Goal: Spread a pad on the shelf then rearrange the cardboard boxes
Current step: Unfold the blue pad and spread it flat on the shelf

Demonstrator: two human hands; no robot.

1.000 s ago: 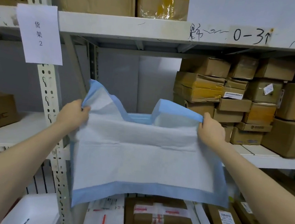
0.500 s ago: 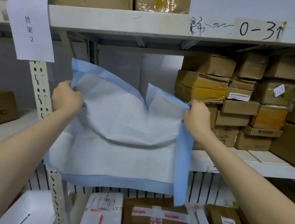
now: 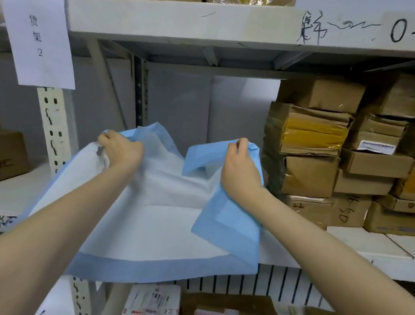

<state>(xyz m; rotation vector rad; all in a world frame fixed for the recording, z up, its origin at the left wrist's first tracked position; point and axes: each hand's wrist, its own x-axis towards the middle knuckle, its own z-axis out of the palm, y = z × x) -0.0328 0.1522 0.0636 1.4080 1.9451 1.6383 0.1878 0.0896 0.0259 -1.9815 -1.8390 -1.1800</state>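
Here's the shelf [image 3: 359,242], with the boxes [image 3: 310,176] stacked over its right part, nearly up to the board above. Left of them a gap runs back to the wall, and the pad [image 3: 160,228] hangs across it. Its far edge is up in the air at the two grips, and its near edge droops past the shelf's front edge towards the person. So the pad trails back from the grips towards the body, and the room for it lies ahead, towards the shelf's rear edge. Its long run goes left to right, hand to hand. The left hand [image 3: 121,150] has its fingers curled tight on the far left corner, near the post [image 3: 53,128]. The right hand [image 3: 240,167] pinches the far right corner, just beside the boxes. That side is folded over, blue backing up. My read: the right hand must swing outward to open the fold, and the boxes crowd it.
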